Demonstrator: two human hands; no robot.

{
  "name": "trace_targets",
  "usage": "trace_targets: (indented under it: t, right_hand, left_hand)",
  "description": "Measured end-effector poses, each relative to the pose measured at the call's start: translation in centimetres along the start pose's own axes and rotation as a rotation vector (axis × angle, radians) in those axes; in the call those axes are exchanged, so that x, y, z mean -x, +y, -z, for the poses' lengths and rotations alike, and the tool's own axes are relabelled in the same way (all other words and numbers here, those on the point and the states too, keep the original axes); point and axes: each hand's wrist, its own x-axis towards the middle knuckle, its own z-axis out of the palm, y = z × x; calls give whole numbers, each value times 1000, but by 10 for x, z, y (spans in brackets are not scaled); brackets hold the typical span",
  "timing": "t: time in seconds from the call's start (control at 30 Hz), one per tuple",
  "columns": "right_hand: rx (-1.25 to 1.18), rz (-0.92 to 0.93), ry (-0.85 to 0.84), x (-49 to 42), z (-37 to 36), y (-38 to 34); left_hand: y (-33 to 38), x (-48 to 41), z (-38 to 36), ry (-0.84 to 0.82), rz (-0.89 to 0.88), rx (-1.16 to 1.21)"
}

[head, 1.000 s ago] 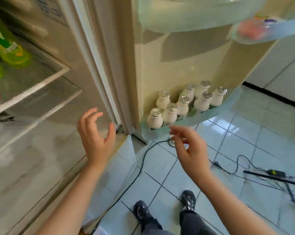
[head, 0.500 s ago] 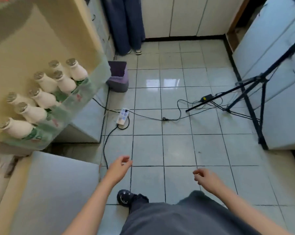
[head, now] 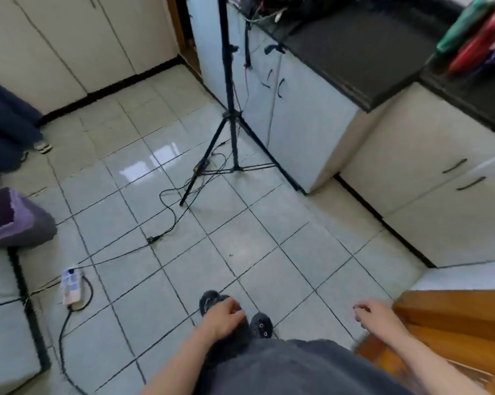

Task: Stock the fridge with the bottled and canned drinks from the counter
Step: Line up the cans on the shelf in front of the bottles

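My left hand [head: 222, 316] hangs low over the tiled floor above my shoes, fingers loosely curled, holding nothing. My right hand [head: 376, 313] hangs at the same height further right, next to a wooden surface, also loosely curled and holding nothing. The dark counter [head: 354, 49] runs along the upper right. At its far right corner lie blurred colourful items, green and red [head: 474, 35]; I cannot tell whether they are drinks. The fridge and its white bottles are out of view.
A black tripod [head: 229, 115] stands by the white cabinets [head: 306, 132], with cables trailing across the floor to a power strip [head: 71, 285]. A purple bin [head: 12, 218] sits at the left. A wooden surface [head: 454, 317] is at the lower right.
The view has swung right, away from the fridge door with its white bottles, to the floor and the counter. Both hands have dropped from chest height to hang low and loose.
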Motion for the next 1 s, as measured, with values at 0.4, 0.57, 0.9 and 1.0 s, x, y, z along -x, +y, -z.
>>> trace_targets:
  t: [0.4,0.57,0.9,1.0]
  right_hand:
    - [-606,-420,103,-56,69,80]
    - [-667,-449,167,-95,181,80]
    - [-850,-357,345,-192,330,58]
    - [-799,-305,356,-226,372,64]
  left_hand:
    - [238,-183,54,-171,-30,-509]
    - [402,-246,61,-201,-176,-567]
    - [662,-295,49,-237,-485,-522]
    - [694,-307,49,-188,-485,-386]
